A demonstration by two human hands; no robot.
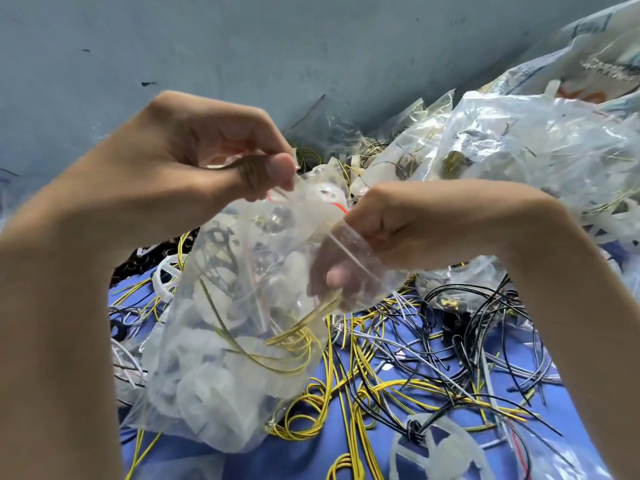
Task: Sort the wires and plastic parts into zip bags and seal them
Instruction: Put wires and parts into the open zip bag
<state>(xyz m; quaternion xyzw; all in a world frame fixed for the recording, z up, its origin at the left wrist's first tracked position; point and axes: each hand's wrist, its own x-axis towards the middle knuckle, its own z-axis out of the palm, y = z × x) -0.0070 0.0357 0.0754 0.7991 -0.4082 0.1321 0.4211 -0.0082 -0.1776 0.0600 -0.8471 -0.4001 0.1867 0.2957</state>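
Head view: crinkled clear zip bag [214, 375], looped yellow wires [287, 344] inside.
Left hand [166, 161]: fingers [273, 171] pinch its rim.
Right hand [426, 220]: fingers [360, 220] grip opposite rim.

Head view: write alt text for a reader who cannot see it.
Two bare hands hold a clear zip bag at its red-lined mouth, the left hand pinching one side and the right hand gripping the other. Inside lie white plastic parts and a yellow wire; loose wires cover the blue surface below, beside a pile of filled bags.
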